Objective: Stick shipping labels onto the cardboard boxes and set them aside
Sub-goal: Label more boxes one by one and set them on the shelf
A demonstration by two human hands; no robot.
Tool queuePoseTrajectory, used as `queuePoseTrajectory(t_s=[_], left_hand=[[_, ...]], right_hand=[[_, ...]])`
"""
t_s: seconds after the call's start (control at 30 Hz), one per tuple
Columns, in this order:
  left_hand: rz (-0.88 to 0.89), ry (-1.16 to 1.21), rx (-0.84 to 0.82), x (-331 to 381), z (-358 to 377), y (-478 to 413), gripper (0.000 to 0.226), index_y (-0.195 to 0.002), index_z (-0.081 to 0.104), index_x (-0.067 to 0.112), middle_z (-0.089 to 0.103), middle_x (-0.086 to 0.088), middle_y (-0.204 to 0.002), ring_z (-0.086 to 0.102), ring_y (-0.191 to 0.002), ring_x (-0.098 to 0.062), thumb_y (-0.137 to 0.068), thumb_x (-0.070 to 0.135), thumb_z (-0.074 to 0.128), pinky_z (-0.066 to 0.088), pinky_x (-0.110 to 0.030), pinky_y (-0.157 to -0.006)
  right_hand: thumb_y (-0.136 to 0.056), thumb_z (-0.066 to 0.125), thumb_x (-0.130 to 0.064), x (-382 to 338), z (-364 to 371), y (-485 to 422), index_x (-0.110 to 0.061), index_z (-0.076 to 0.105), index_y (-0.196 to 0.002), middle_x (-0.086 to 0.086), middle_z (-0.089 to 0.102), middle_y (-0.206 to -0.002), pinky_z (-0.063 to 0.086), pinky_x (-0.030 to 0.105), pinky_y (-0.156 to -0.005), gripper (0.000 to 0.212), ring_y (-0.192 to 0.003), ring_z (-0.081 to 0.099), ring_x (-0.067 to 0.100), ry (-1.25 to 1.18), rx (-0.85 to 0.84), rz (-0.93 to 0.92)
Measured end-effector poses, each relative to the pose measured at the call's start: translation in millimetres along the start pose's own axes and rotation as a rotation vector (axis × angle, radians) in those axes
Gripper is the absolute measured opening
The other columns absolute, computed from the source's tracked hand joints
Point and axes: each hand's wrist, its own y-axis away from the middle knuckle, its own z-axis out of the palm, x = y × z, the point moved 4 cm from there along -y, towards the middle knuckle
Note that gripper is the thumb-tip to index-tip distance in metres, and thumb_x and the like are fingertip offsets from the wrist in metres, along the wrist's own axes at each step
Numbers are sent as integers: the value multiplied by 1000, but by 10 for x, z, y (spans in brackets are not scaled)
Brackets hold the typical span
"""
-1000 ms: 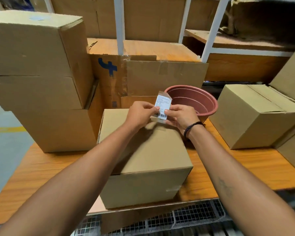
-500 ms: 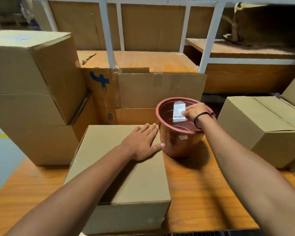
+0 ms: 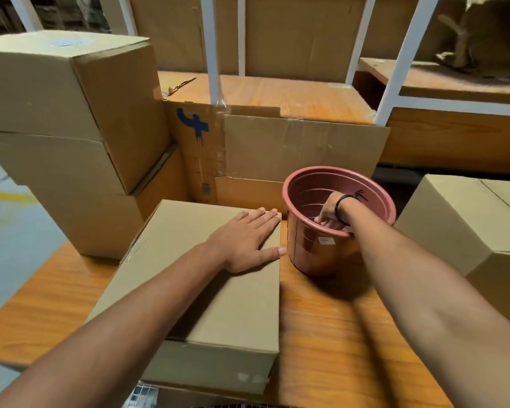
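Cardboard box (image 3: 189, 237) on the wooden table (image 3: 336, 334), nearest the viewer, with no label visible on its top face. The left hand (image 3: 245, 240) lies flat on the top near the far right corner, fingers straight and thumb spread, apparently to steady the box. The right hand (image 3: 330, 213) reaches down into the reddish plastic pot (image 3: 312, 254) just beside the box. The rim masks its fingertips, so whether they grip anything cannot be told. The pot probably keeps labels or backings within reach. Stacked boxes (image 3: 56, 98) stand at left, another box (image 3: 454, 231) at right.
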Motion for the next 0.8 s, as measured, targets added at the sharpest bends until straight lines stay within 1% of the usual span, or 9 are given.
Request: queuePoseTrajectory(t_s=[0.07,0.13,0.2,0.27,0.37,0.5,0.63,0.73,0.8], left_hand=[[-5,-8,-7,2,2,0,83,-157,-3,27,-3,6,-165,-4,-152,-15,-91,75,13,-1,-36,-121],[-4,-12,-4,6,-1,0,83,-157,-2,27,-3,6,-165,-3,-152,-15,-91,75,13,0,-36,-121],[-2,-7,-1,6,-9,-2,83,-157,-2,27,-2,5,-165,-3,-152,-15,-91,75,14,1,-37,-122],[-4,12,4,-1,-16,-1,83,-158,0,27,0,5,-165,-2,-152,-15,-91,75,16,2,-38,-122],[-2,104,45,-9,-64,33,83,-158,10,24,8,4,-165,6,-152,-16,-93,72,30,7,-37,-121],[-77,442,61,-164,-246,235,72,-153,31,25,14,5,-164,14,-150,-20,-92,57,53,18,-42,-119],[-207,320,154,-819,-299,726,71,-148,40,30,19,4,-163,10,-151,-22,-87,61,55,11,-51,-120],[-309,230,136,-1213,-161,1138,79,-149,35,34,13,-1,-164,3,-151,-27,-81,72,51,5,-56,-119],[-401,262,136,-1357,-16,1342,86,-151,29,36,9,-3,-165,2,-151,-31,-79,74,54,8,-59,-117]], right_hand=[[-91,66,-5,-17,-83,70,0,71,-94,8,62,-67,50,27,-53,8,-48,51,19,-89,36,-42],[-93,62,0,-74,-124,224,6,65,-111,13,72,-91,49,22,-52,19,-53,56,20,-274,21,-100],[-93,61,0,-170,-113,387,7,64,-115,24,65,-122,57,31,-87,24,-85,68,28,-442,29,-205],[-89,70,-9,-285,-97,601,-4,70,-103,22,72,-108,55,46,-94,15,-88,70,25,-461,208,-366],[-85,75,-22,-431,160,1038,-19,73,-88,5,75,-79,61,35,-73,4,-78,73,22,-414,333,-574],[-83,75,-35,-471,625,1538,-21,76,-99,-9,71,-87,49,26,-76,21,-84,65,8,-250,410,-640],[-84,75,-36,-333,901,1924,-19,70,-117,-22,50,-79,35,23,-78,37,-77,50,-2,-201,457,-638],[-83,74,-42,-287,1144,2046,-22,60,-132,-10,59,-126,38,28,-103,55,-121,52,9,-167,316,-623],[-83,73,-45,-290,1276,2058,-22,53,-140,-4,50,-145,32,26,-106,64,-135,44,13,-128,256,-586]])
